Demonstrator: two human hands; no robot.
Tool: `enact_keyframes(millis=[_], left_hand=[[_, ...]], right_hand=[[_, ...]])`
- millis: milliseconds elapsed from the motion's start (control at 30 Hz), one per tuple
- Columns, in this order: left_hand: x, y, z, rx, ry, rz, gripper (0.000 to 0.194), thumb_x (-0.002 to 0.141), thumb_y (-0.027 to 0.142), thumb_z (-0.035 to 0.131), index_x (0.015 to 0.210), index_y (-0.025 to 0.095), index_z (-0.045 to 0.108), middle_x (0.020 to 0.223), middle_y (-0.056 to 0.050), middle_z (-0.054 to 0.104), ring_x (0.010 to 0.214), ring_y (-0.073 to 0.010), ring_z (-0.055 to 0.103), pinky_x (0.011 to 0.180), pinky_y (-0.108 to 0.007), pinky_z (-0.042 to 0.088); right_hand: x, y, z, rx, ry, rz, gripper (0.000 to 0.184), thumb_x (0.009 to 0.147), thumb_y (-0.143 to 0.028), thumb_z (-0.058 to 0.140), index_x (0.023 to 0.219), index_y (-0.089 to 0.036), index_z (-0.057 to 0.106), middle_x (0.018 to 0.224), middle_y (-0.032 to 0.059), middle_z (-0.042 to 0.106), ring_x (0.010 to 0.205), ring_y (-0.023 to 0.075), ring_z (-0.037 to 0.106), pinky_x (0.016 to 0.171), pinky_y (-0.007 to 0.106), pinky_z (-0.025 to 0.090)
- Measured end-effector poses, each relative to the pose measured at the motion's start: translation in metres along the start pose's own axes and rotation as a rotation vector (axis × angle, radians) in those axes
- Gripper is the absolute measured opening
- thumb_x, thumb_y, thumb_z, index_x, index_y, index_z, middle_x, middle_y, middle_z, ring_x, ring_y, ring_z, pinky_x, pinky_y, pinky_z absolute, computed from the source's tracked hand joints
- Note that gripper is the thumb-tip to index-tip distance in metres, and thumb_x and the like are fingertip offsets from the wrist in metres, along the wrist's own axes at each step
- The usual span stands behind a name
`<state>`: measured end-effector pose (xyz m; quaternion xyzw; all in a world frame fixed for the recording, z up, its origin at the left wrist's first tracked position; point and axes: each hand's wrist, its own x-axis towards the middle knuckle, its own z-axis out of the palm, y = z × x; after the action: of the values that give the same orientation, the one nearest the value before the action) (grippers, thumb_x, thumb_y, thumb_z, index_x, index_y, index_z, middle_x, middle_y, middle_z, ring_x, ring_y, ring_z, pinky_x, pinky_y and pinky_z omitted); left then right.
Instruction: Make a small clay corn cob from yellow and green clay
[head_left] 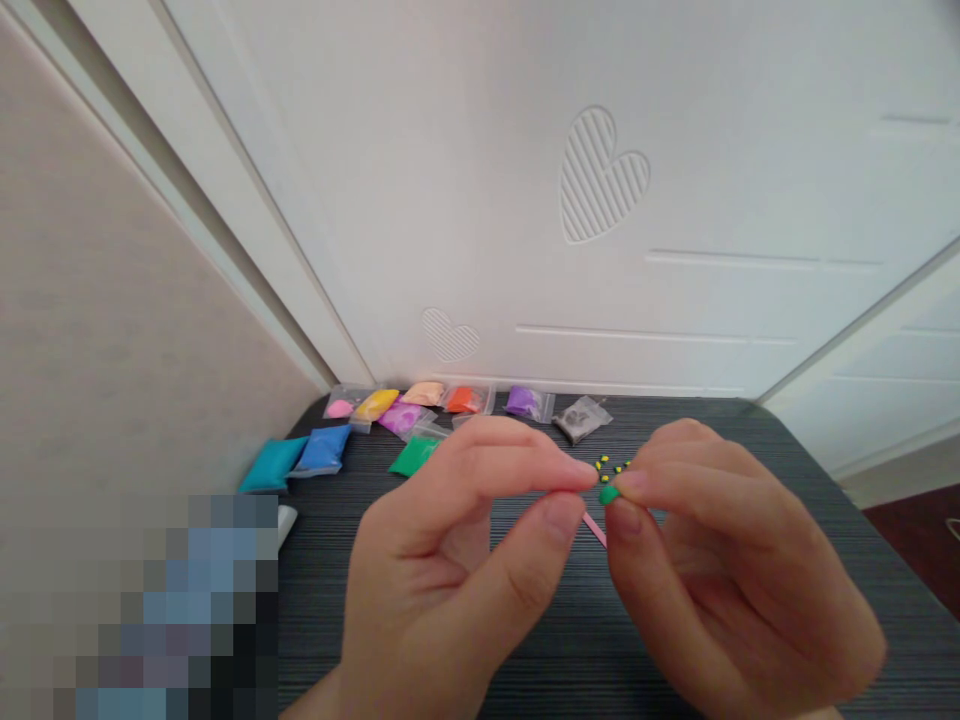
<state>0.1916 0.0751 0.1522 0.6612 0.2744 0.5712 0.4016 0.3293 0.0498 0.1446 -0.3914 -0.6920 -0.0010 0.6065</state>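
Observation:
Between the thumb and index finger of my right hand is a small green piece of modelling clay. Close by on its left, my left hand has thumb and index fingertips pinched together; whatever may be between them is hidden. Both hands are raised above the dark table. Behind the fingertips lie several tiny yellow-and-dark-green clay bits, some of them partly covered by my right hand. A thin pink stick shows below, between the hands.
Clay bags line the back: yellow, orange, purple and grey among them. Teal and blue bags lie left; a green bag sits behind my left hand. A white panel stands behind the table.

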Motion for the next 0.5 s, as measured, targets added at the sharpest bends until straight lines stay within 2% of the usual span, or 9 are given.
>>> enact_keyframes(millis=[233, 500], left_hand=[[0.0042, -0.0047, 0.0023, -0.136, -0.016, -0.031, 0.014, 0.072, 0.018, 0.061, 0.079, 0.028, 0.067, 0.082, 0.000, 0.063, 0.085, -0.0152, 0.056, 0.079, -0.029, 0.048], [0.0076, -0.0051, 0.0005, -0.106, -0.047, -0.030, 0.011, 0.071, 0.019, 0.062, 0.076, 0.027, 0.067, 0.084, -0.002, 0.062, 0.087, -0.0170, 0.056, 0.078, -0.031, 0.048]], right_hand=[[0.0017, -0.0019, 0.0004, 0.006, -0.069, 0.032, 0.031, 0.065, -0.003, 0.058, 0.089, -0.021, 0.053, 0.069, -0.0017, 0.058, 0.066, 0.0114, 0.056, 0.059, 0.028, 0.047], [0.0001, 0.0000, 0.0020, 0.025, -0.030, 0.015, 0.033, 0.064, -0.003, 0.059, 0.090, -0.020, 0.053, 0.071, -0.0008, 0.058, 0.066, 0.0124, 0.056, 0.058, 0.029, 0.047]])
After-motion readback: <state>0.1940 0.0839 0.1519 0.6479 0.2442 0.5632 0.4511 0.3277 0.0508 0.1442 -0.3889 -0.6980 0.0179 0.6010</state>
